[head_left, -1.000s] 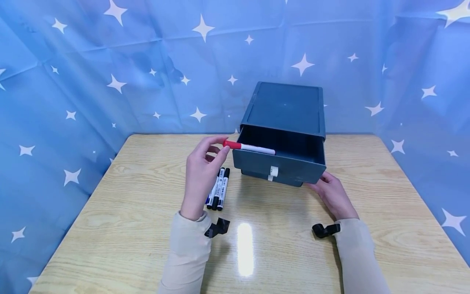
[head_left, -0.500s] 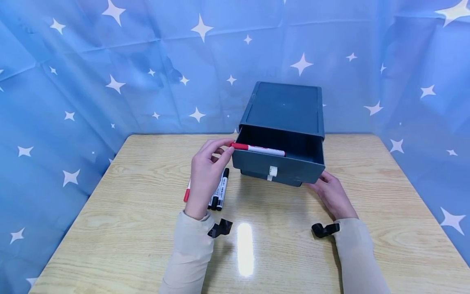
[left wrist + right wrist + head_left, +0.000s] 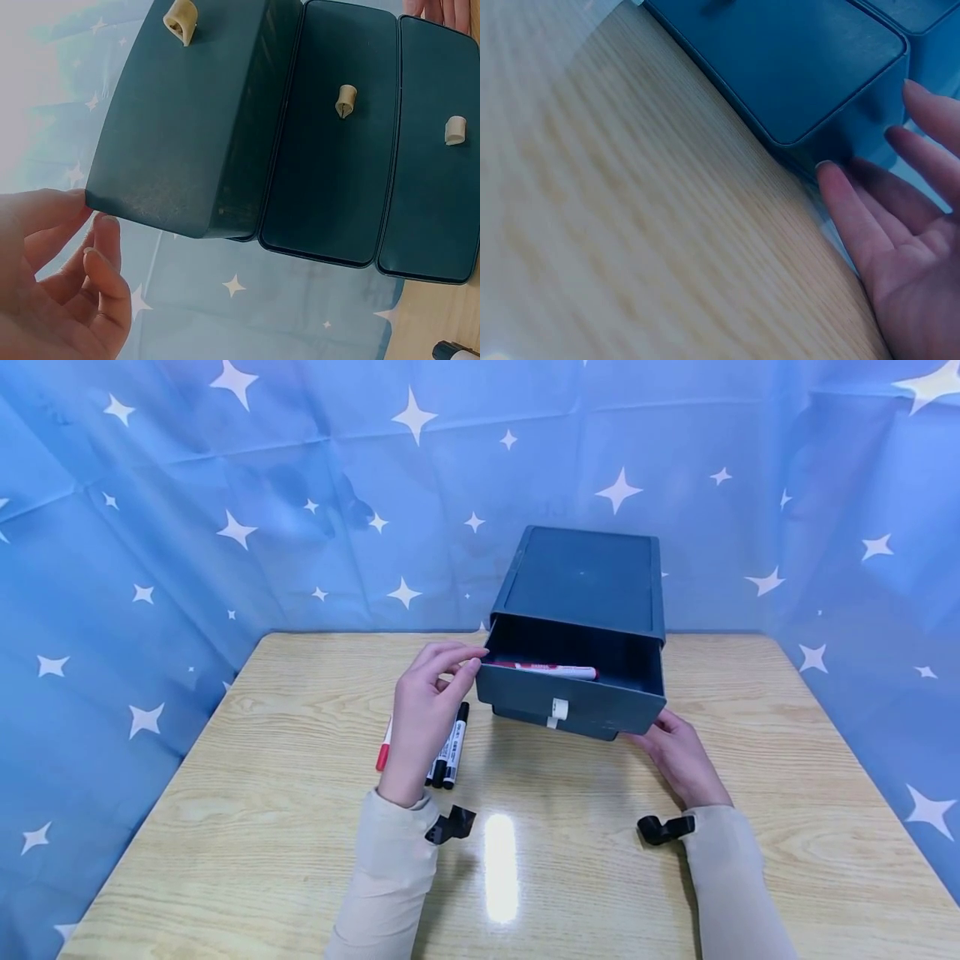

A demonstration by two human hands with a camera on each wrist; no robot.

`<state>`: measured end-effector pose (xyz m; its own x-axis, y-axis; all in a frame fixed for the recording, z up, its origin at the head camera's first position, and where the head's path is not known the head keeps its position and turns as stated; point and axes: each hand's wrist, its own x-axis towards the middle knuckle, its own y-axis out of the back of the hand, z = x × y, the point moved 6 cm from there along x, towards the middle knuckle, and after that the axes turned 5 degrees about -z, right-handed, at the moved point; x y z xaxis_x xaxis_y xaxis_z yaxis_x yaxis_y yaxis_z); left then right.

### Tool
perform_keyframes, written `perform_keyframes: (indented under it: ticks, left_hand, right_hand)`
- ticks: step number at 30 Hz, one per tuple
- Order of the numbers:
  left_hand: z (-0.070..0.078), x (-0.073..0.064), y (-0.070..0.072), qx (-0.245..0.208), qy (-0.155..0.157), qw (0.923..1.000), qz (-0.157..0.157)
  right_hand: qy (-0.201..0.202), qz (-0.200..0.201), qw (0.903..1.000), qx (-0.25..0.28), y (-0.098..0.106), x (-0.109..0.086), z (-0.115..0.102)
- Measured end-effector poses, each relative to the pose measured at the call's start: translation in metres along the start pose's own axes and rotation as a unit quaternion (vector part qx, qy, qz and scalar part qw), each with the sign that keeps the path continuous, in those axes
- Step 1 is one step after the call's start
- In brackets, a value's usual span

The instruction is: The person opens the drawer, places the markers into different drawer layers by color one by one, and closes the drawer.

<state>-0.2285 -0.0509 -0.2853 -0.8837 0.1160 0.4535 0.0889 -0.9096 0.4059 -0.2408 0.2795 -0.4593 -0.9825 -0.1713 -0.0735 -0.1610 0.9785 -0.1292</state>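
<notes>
In the head view, a dark blue drawer cabinet (image 3: 581, 578) has its top drawer (image 3: 592, 700) pulled out. A red-capped whiteboard marker (image 3: 558, 670) lies inside, just behind the drawer's front panel, its cap end partly hidden. My left hand (image 3: 431, 710) is at the drawer's left front corner, thumb and forefinger right at the rim. The left wrist view shows the other fingers of the left hand (image 3: 71, 277) loosely bent below that corner. My right hand (image 3: 678, 756) is low at the cabinet's right side. Its extended fingers (image 3: 847, 202) reach along the lowest drawer's side in the right wrist view.
Several black-capped markers (image 3: 455, 756) lie side by side on the wooden table (image 3: 285, 827), partly behind my left hand. Another red marker (image 3: 384, 752) shows left of my wrist. Two shut lower drawers (image 3: 337, 150) carry small pale pull tabs. A starry blue cloth (image 3: 337, 485) hangs behind.
My left hand has moved right to the drawer's corner. The red-capped marker, earlier pinched by its cap over the rim, has left the fingers and dropped into the drawer. My right hand stays put.
</notes>
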Motion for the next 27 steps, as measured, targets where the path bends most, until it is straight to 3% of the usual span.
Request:
perform_keyframes:
  ticks: [27]
  left_hand:
    - [0.0006, 0.0006, 0.0004, -0.015, -0.007, 0.9998, -0.009]
  right_hand:
    - [-0.002, 0.001, 1.0, 0.004, 0.0002, -0.0001, 0.0008]
